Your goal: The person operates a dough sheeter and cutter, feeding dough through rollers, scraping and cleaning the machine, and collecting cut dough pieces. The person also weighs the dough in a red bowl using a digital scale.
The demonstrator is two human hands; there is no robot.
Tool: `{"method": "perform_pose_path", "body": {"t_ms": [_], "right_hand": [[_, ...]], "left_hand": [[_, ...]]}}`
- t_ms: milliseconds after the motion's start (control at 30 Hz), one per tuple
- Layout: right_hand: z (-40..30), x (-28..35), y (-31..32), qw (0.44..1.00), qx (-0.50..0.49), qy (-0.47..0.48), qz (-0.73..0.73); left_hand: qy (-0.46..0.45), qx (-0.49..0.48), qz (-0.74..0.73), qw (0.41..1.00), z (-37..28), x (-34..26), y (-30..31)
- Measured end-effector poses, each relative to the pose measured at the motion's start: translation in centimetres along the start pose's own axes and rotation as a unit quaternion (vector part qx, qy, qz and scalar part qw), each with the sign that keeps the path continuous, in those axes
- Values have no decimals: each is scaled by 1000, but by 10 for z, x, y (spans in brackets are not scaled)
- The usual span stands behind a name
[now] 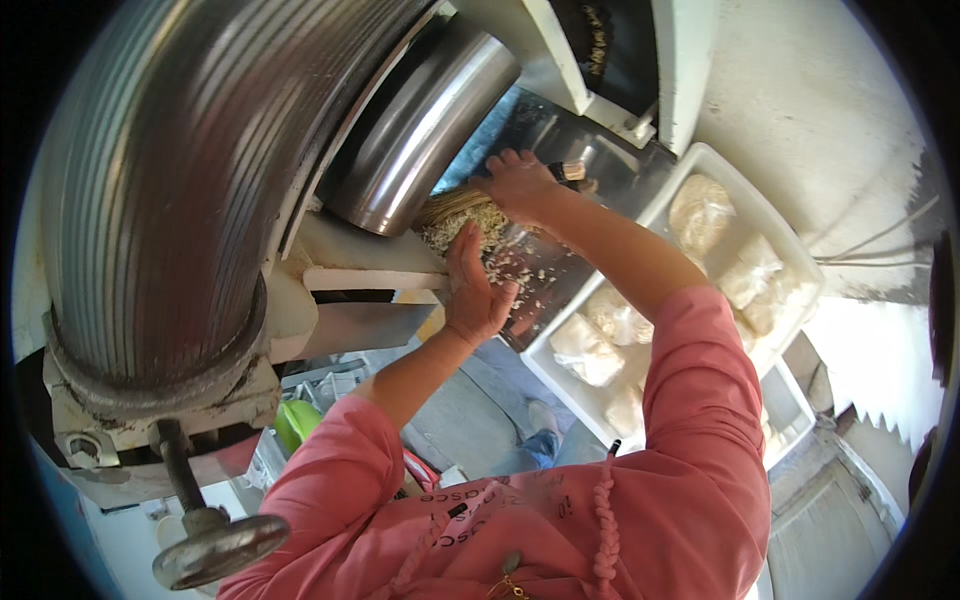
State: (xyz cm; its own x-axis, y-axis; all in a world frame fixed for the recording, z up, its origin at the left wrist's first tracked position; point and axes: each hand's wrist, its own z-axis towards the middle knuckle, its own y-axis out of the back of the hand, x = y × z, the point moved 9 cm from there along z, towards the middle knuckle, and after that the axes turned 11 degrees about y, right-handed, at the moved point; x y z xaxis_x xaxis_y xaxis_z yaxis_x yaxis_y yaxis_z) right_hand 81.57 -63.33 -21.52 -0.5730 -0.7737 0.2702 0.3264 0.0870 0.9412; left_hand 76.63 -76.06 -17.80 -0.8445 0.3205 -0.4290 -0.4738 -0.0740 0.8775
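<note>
My right hand [521, 187] grips a small straw hand broom [456, 204] from above, its bound handle end sticking out past the wrist side. The straw bristles lie on a shiny metal plate [577, 139], close to the end of a smooth steel roller [427, 127]. Pale dough-like crumbs [487, 225] are heaped beside the bristles and scattered over the plate. My left hand [478, 289] is held on edge with the fingers up and the thumb apart, its fingertips against the near side of the heap. Nothing shows within its grasp.
A large grooved roller [172, 187] fills the left side, above a metal handwheel [221, 551]. Right of the plate stands a white plastic crate [540, 356] holding several clear bags of pale food [589, 349]. A green container [298, 424] sits low on the left.
</note>
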Motion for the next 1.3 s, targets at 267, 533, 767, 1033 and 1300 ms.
{"method": "perform_pose_path", "body": {"t_ms": [267,533,767,1033,1300], "right_hand": [[-142,-51,36,960,-36,-276,-35],[-101,48,-10,955,18,-276,110],[-32,-65,10,947,-22,-319,-14],[78,-2,-46,995,57,-53,-56],[-41,32,-18,997,42,48,-32]], "left_hand": [[8,-3,-1,1000,1,-7,2],[-86,-33,4,996,-17,-40,12],[551,421,-531,487,-202,-40,-120],[536,191,-799,195,-157,-13,-157],[372,128,-919,37,-121,-32,-157]]}}
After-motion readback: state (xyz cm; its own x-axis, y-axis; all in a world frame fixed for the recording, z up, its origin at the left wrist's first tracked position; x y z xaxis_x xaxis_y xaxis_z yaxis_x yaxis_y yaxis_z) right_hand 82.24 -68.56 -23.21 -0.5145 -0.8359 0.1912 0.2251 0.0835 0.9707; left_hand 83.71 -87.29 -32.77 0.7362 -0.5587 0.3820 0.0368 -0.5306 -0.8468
